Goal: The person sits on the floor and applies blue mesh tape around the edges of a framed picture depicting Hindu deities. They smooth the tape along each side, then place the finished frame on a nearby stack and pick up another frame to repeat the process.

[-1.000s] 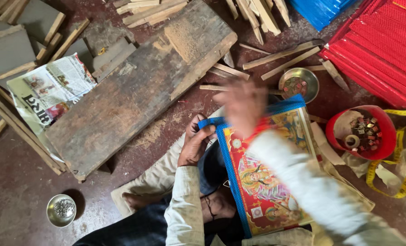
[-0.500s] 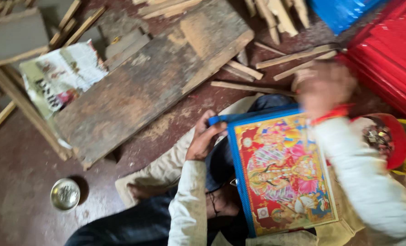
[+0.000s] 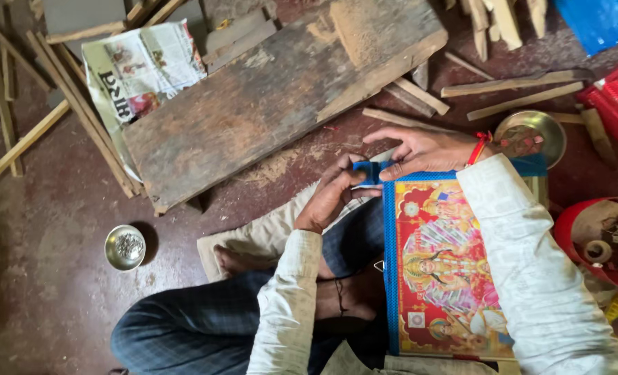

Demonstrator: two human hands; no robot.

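Dusty reddish-brown floor (image 3: 38,278) spreads under a seated, cross-legged person, littered with thin pale wood strips (image 3: 510,87) and a broad, rough, weathered plank (image 3: 274,104) lying at a slant. Beside the plank's upper-left end sits a crumpled newspaper (image 3: 139,69). A small round steel bowl (image 3: 124,246) with shiny bits stands alone on the floor to the left; another metal dish (image 3: 531,135) lies near the right wrist, and a red round tub (image 3: 600,250) of odds and ends sits at the right edge.

Across the lap rests a flat rectangular picture (image 3: 447,271), glossy, printed in red and yellow, with a blue frame edge.

The left hand (image 3: 333,194) is bent at the wrist, its fingers curled together and pinching the blue corner (image 3: 370,173) of the frame. The right hand (image 3: 423,151), a red thread at its wrist, lies flat over the picture's top edge, fingers spread apart, fingertips touching that same corner.
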